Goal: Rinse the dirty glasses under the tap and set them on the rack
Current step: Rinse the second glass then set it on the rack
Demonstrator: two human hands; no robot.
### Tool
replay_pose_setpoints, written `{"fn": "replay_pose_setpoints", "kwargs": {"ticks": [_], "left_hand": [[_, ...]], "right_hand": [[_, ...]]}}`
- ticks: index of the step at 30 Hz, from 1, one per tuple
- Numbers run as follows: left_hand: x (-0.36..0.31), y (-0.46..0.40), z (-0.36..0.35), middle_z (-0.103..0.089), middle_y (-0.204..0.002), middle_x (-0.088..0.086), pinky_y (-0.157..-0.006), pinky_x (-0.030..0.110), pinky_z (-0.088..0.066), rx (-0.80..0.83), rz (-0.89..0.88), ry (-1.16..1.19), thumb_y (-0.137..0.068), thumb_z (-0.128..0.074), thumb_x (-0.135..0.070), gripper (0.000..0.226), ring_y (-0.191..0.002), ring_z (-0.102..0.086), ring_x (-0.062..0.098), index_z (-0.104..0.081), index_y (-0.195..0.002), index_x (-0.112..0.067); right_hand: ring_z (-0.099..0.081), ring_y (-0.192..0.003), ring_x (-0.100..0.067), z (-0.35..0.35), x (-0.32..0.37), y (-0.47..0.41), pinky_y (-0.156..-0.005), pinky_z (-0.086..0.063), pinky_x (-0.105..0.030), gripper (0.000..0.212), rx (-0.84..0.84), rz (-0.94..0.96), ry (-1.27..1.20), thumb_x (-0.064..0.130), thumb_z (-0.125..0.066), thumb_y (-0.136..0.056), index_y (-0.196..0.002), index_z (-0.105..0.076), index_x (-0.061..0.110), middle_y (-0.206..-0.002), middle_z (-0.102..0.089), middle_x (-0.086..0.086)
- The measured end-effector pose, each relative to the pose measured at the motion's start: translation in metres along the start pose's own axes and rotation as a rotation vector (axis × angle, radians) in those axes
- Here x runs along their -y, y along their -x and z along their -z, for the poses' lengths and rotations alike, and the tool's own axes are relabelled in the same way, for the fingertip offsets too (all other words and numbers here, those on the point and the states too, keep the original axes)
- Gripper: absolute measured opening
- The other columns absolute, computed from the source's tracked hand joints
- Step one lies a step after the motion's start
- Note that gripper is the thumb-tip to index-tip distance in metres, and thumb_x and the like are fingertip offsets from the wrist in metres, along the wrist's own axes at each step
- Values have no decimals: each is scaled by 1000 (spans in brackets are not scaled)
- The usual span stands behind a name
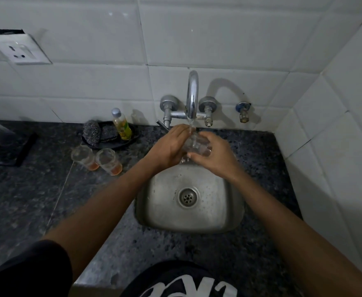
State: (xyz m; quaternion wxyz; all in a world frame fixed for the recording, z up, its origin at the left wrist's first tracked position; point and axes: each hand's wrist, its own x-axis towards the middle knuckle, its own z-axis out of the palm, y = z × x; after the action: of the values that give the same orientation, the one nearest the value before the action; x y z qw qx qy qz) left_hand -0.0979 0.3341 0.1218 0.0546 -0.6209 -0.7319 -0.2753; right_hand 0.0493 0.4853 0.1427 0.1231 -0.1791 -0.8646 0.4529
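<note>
A clear glass (195, 144) is under the running tap (192, 95), above the back of the steel sink (223, 213). My left hand (170, 144) wraps its left side and my right hand (214, 156) grips it from the right. Water streams onto the glass. Two dirty glasses stand on the counter to the left, one (84, 157) beside the other (109, 161), each with orange liquid at the bottom. The dish rack (2, 136) shows at the far left edge, partly cut off.
A black tray (120, 143) behind the glasses holds steel scrubbers (92, 132) and a yellow soap bottle (121, 124). A second valve (243, 112) sticks out of the tiled wall on the right. A wall socket (21, 50) is at upper left. The counter is dark granite.
</note>
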Motion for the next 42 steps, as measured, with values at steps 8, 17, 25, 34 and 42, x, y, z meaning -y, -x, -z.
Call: {"fn": "replay_pose_setpoints", "kwargs": {"ticks": [8, 17, 25, 34, 42], "left_hand": [[2, -3, -1, -59, -133, 29, -111, 49, -46, -29, -11, 20, -90, -69, -3, 56, -125, -57, 44, -51, -141, 12], [-2, 1, -5, -64, -123, 20, -101, 43, -50, -131, 41, 144, -91, -76, -11, 46, -114, -59, 33, -60, -130, 5], [-9, 1, -1, -70, -126, 16, -91, 43, -63, -10, 670, 1076, -78, -81, 11, 65, -112, -73, 28, -54, -133, -6], [-10, -3, -14, -72, -126, 12, -78, 39, -63, 44, 1064, 1656, -103, -58, -50, 48, -113, -73, 28, -70, -133, -14], [-20, 0, -38, -70, -96, 5, -53, 27, -54, -187, 937, 2022, -106, -40, -34, 39, -78, -68, 18, -69, -113, -10]], "right_hand": [[-76, -98, -18, 0, 7, -1, -88, -64, -40, 58, 26, -241, -344, 43, -89, -79, -125, -63, 18, -113, -76, -3], [-74, -102, -15, -2, 6, 0, -82, -65, -40, 65, 27, -181, -278, 43, -91, -78, -129, -58, 19, -121, -70, -2], [-64, -104, -11, 6, 10, -4, -83, -60, -34, 64, 0, 207, 62, 22, -92, -75, -131, -61, 16, -125, -59, 0], [-52, -123, -17, 1, 10, -5, -103, -51, -31, 67, 110, 385, 301, 9, -88, -79, -139, -59, 19, -133, -50, -1], [-53, -131, -34, 0, 11, 0, -110, -46, -46, 55, -53, 658, 632, 21, -75, -93, -141, -57, -1, -139, -58, -18]]}}
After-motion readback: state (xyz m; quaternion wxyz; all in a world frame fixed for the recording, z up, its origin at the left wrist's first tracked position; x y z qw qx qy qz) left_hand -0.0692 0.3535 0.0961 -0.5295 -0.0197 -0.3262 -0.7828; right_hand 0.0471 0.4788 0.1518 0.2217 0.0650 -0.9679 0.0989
